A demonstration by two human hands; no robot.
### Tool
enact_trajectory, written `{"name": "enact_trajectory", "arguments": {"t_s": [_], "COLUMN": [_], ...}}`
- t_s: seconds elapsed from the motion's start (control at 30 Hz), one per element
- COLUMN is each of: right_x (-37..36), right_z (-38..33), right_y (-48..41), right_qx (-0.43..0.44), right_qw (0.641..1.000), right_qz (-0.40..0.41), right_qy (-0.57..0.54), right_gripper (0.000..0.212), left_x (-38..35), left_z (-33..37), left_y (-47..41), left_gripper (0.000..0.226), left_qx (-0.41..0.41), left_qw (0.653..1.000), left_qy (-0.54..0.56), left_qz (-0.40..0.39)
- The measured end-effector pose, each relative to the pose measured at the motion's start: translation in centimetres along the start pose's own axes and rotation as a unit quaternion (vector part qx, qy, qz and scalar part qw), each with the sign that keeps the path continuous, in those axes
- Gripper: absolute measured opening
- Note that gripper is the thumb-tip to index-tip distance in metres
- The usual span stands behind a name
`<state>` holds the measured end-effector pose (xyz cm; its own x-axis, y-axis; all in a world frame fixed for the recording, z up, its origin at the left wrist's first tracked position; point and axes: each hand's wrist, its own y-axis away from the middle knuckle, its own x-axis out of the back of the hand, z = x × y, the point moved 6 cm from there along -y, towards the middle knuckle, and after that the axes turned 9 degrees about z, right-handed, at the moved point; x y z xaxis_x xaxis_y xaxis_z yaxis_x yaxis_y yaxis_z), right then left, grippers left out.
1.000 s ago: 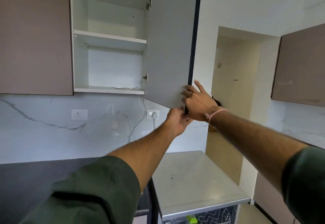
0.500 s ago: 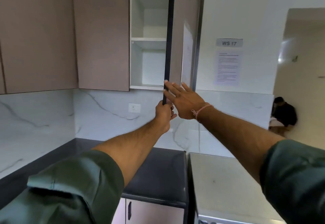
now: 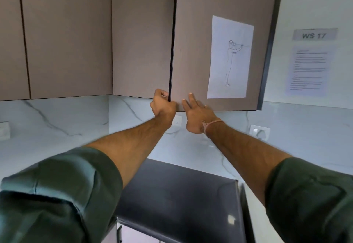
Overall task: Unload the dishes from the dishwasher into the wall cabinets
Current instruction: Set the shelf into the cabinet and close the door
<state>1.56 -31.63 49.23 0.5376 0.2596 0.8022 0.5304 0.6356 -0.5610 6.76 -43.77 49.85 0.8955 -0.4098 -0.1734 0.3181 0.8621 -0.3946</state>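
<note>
Both: left hand (image 3: 162, 105) grips door (image 3: 192, 52), right hand (image 3: 196, 115) presses.

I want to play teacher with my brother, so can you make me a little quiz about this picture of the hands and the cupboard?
1. True or false: the right hand has straight fingers on the cabinet door.
2. What hangs on that door? A a clock; B a drawing on paper; C a towel.
3. Fill in: the wall sign reads WS __.
Key: 1 true; 2 B; 3 17.
</note>
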Motion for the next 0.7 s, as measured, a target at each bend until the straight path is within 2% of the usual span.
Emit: {"name": "enact_trajectory", "arguments": {"t_s": [0.23,0.33,0.53,0.63,0.7], "right_x": [-7.0,-9.2,-12.7,-13.8,-14.6], "right_z": [0.6,0.8,1.9,2.5,2.8], "right_y": [-8.3,-10.8,-15.3,-16.8,-17.6], "right_qx": [-0.009,-0.015,-0.026,-0.030,-0.033], "right_qw": [0.997,0.994,0.991,0.990,0.989], "right_qz": [0.063,0.092,0.089,0.088,0.091], "right_qy": [0.035,0.064,0.098,0.103,0.111], "right_gripper": [0.092,0.090,0.090,0.089,0.090], "left_x": [-4.8,-7.1,-11.7,-14.2,-15.6], "left_z": [-5.3,-7.4,-10.5,-12.1,-12.8], "left_y": [-8.6,-11.2,-14.5,-15.5,-16.1], "left_gripper": [0.020,0.016,0.017,0.032,0.048], "left_qx": [-0.015,0.009,0.043,0.079,0.059], "left_qw": [1.000,0.999,0.995,0.989,0.992], "left_qy": [-0.005,0.043,0.084,0.123,0.096], "left_qz": [0.015,0.017,-0.018,-0.033,-0.052]}}
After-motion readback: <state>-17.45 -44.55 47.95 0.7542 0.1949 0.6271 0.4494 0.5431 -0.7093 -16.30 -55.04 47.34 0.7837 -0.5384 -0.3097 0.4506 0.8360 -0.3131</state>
